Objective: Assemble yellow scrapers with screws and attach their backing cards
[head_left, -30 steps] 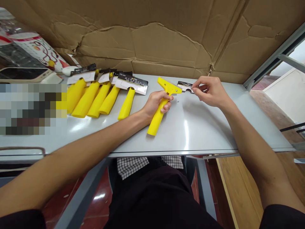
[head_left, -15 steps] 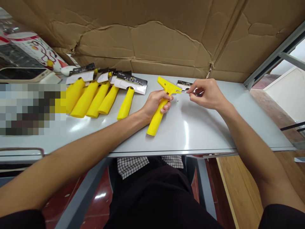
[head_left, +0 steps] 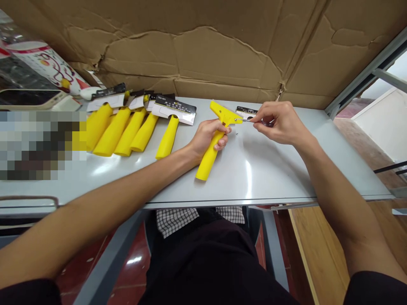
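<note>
My left hand (head_left: 211,134) is wrapped around the handle of a yellow scraper (head_left: 207,163), tilted with its wide T-shaped head up. A small screw sits in the right part of that head. From the right, my right hand (head_left: 278,120) pinches a screwdriver (head_left: 249,120), its thin metal shaft reaching the right end of the head. Whether the tip touches the screw I cannot tell. A tiny metal piece (head_left: 237,134), perhaps another screw, lies on the table just below the head. Behind my right hand lies a black-and-white card (head_left: 246,112), partly hidden.
Several yellow scraper handles with printed cards (head_left: 167,137) lie on the left of the white table (head_left: 270,178). A phone (head_left: 30,98) and a plastic bottle (head_left: 44,63) are farther left. Cardboard (head_left: 197,55) stands along the back, and a metal frame (head_left: 365,76) rises at right.
My right hand has turned slightly, and the screwdriver tip has shifted a little to the right, leaving the screw more visible. My left hand and the scraper have barely moved.
</note>
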The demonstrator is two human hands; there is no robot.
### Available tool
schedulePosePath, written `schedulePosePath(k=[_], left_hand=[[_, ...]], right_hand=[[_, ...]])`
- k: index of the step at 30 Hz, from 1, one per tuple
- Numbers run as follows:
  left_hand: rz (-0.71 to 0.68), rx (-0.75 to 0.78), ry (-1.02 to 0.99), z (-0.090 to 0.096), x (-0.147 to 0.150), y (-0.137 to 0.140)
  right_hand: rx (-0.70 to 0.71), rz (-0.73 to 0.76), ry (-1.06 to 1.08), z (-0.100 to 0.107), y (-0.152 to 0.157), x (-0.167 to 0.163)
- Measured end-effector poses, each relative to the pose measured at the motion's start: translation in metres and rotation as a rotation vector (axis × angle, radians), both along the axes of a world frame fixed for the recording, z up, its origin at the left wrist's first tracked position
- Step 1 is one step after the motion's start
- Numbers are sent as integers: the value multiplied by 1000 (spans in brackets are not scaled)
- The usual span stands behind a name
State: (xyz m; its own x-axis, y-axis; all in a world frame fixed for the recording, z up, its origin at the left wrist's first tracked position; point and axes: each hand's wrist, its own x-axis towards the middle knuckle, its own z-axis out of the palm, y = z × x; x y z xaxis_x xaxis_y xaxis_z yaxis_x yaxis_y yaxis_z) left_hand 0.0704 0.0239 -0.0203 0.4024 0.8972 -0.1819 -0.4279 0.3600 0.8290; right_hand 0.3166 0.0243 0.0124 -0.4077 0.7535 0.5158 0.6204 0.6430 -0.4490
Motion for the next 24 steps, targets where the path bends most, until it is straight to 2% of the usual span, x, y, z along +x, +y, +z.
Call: schedulePosePath(k=[6,13,24], left_hand=[[2,21,4,0,0,-1],[-1,56,-4,-1,-1,0],[16,141,87,-2,0,-2]], right_hand=[[-28,9,-10,0,-2,-3],[12,3,-24,-2,0,-2],[74,-26,-125,-2,-2,-2]])
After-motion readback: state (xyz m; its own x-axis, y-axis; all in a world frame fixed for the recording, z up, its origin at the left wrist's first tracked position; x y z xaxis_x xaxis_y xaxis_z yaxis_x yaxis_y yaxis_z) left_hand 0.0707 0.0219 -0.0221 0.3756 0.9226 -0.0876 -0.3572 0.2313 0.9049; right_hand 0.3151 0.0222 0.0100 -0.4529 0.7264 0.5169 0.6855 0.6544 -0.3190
